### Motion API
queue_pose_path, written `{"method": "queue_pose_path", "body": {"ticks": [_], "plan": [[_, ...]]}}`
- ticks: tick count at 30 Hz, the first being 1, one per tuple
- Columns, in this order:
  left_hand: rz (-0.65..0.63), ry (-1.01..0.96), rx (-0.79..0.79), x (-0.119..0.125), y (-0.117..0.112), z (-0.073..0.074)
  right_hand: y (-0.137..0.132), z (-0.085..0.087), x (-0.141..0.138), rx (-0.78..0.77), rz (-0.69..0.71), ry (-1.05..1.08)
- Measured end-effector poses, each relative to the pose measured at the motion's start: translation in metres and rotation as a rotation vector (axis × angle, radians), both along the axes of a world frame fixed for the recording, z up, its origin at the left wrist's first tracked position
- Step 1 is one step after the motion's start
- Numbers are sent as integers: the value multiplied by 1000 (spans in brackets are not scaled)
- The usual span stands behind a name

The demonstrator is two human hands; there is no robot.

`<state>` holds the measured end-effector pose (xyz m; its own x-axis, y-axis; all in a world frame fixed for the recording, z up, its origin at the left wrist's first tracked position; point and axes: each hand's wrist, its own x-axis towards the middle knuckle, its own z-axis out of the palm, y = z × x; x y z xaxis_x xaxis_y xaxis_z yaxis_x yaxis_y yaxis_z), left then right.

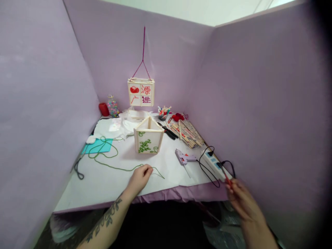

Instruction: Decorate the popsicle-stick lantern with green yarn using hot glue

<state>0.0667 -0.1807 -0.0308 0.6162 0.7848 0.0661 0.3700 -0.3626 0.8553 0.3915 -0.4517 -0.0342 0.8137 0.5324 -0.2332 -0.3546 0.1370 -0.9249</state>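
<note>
The green yarn (111, 166), pinched near its end by the left hand (140, 178), trails leftward across the white-papered desk (103, 186) inside lilac partition walls (38, 103), while the right hand (240, 199) grips a thin red-tipped tool (227, 178) by the power strip (214, 164).

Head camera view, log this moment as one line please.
left hand: pinching thin green yarn strand on white paper-covered table | right hand: holding small red-tipped tool, blurred | grey glue gun: lying untouched
</note>
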Motion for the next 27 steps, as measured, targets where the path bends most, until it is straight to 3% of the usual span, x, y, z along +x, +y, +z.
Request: {"method": "queue_pose_path", "body": {"ticks": [2,4,7,9,11,14,19,24,27], "plan": [[49,-30,-44,4,3,11,19,-10,-50,134,137,220],[68,-52,-56,7,7,27,44,-9,-97,239,376,392],[44,-47,-8,6,11,51,83,9,-144,409,714,507],[36,-59,29,3,10,64,108,24,-159,463,840,505],[54,-91,39,0,5,73,131,35,-169,443,843,443],[54,-139,11,-4,-7,81,159,42,-184,293,801,398],[-92,-95,-16,-11,-21,79,189,42,-201,221,777,592],[27,-82,-89,-19,-18,65,201,46,-190,211,654,425],[137,-105,-142,-20,-9,56,197,39,-181,96,748,359]]}}
